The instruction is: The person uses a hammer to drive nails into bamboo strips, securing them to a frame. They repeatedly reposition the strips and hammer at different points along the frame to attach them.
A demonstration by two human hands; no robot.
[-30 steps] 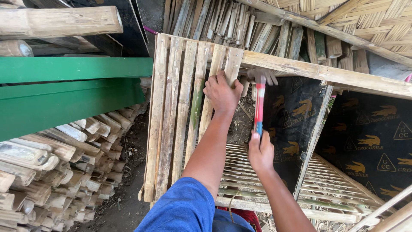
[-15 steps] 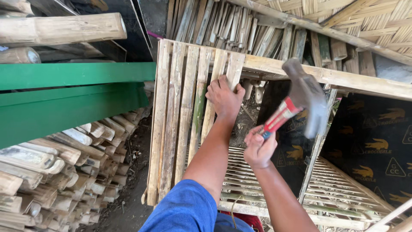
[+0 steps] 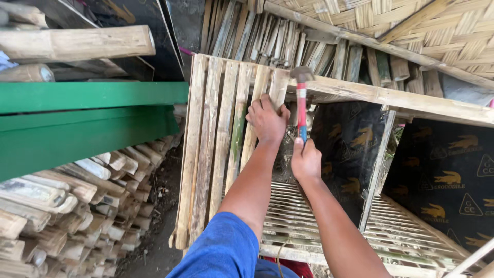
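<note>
Left hand (image 3: 267, 119) clenches 1 bamboo slat (image 3: 278, 90); right hand (image 3: 305, 160) grasps hammer (image 3: 301, 105), head meeting frame rail (image 3: 391, 96); nail hidden.

We see pale tan bamboo slats (image 3: 216, 149), a red-and-blue hammer handle (image 3: 302, 116), a green beam (image 3: 87, 95) — and a blue sleeve (image 3: 226, 252).
</note>
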